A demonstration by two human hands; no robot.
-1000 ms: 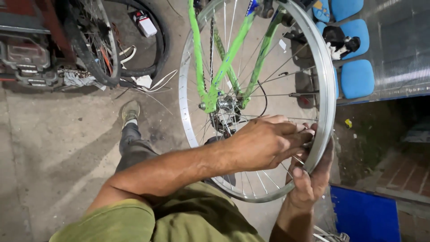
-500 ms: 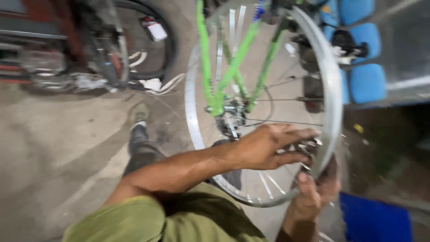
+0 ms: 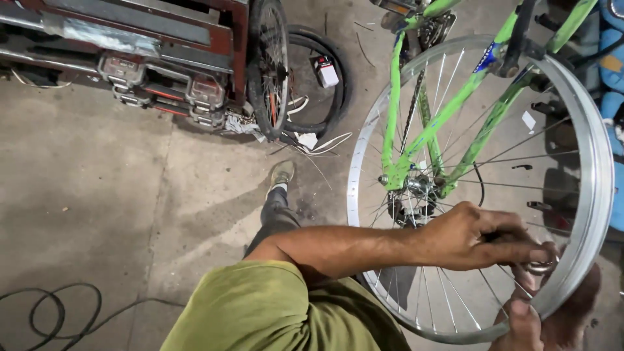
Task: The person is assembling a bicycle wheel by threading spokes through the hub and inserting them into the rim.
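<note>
Left hand [image 3: 478, 237] pinching small metal spoke tool [image 3: 539, 265] at bare aluminium bicycle rim [image 3: 588, 253], right hand [image 3: 552, 315] clamped beneath on same rim; judged light, stiff, slick-walled, thin spokes [image 3: 455, 296] bendable, best gripped across rim edges.

Both hands [image 3: 520, 273] meet at the wheel rim's [image 3: 595, 214] lower right, spare tyres [image 3: 292, 71] lying far left.

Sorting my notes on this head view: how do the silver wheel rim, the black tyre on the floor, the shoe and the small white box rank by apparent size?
1. Silver wheel rim, though nearest the camera.
2. Black tyre.
3. Shoe.
4. Small white box; it lies farther off, so it is close to the shoe and unsure.
</note>
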